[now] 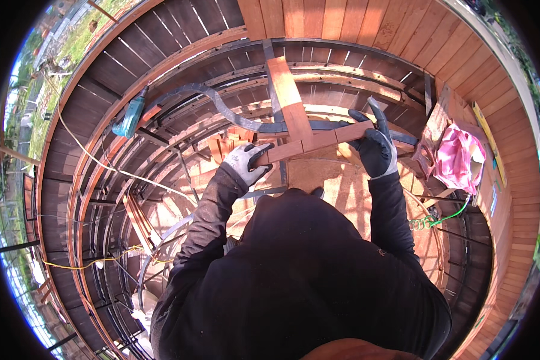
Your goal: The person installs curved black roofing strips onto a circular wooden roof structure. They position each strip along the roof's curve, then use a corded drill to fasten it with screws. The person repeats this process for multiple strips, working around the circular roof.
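Observation:
My left hand, in a white glove with dark fingertips, grips the left end of a short reddish wooden strip. My right hand, in a black and grey glove, holds the strip's right end, with some fingers sticking up beyond it. The strip has dark seams across it and meets the lower end of a wooden board at a right angle. That board runs away from me along a dark metal bar. A curved dark metal band passes beside the board and behind the strip.
Curved slatted tiers ring me. A teal power tool rests on the left rails. Pink fabric and a yellow level-like bar lie on the right. A green coiled hose, cords and wooden pieces are about.

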A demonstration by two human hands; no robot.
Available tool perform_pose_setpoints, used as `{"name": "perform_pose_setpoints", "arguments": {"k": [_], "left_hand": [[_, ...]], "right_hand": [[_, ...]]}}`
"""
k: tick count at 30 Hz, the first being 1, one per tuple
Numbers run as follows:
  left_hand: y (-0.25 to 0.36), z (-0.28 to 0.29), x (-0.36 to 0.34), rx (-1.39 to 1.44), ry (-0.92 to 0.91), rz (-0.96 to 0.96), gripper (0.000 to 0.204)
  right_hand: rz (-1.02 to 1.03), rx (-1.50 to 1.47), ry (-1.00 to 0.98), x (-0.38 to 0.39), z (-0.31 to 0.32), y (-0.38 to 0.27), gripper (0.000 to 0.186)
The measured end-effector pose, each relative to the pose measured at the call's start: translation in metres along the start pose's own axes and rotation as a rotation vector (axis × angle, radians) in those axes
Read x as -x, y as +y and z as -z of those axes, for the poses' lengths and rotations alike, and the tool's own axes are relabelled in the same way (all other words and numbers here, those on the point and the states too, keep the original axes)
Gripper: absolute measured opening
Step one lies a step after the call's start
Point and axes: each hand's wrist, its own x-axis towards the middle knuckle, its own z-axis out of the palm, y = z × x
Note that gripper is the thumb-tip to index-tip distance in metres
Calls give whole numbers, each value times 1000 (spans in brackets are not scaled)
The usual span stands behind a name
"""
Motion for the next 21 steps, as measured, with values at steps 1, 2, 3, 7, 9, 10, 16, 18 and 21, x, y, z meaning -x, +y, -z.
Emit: {"name": "perform_pose_setpoints", "arguments": {"k": [1,2,3,7,9,10,16,18,21], "left_hand": [[-5,9,13,-34,-60,54,54],[-17,12,25,-21,-52,60,52],[-29,16,36,-12,-48,64,51],[-91,23,82,-193,44,80,43],[-111,35,93,-264,82,96,37],[-118,44,94,-296,92,102,35],[-183,80,62,-548,185,49,27],[-203,83,44,-521,205,-13,26],[-225,80,21,-564,214,-119,25]], "right_hand": [[-61,83,57,5,-5,4,63],[-128,118,8,9,-2,16,55],[-231,146,7,14,-3,33,48],[-373,109,-122,33,-35,87,38],[-250,435,-246,33,-36,115,33],[-37,729,-426,25,-34,127,32],[-548,-264,-34,1,-47,207,30],[-502,-308,43,-5,-47,232,29],[-452,-346,176,-8,-54,246,28]]}}
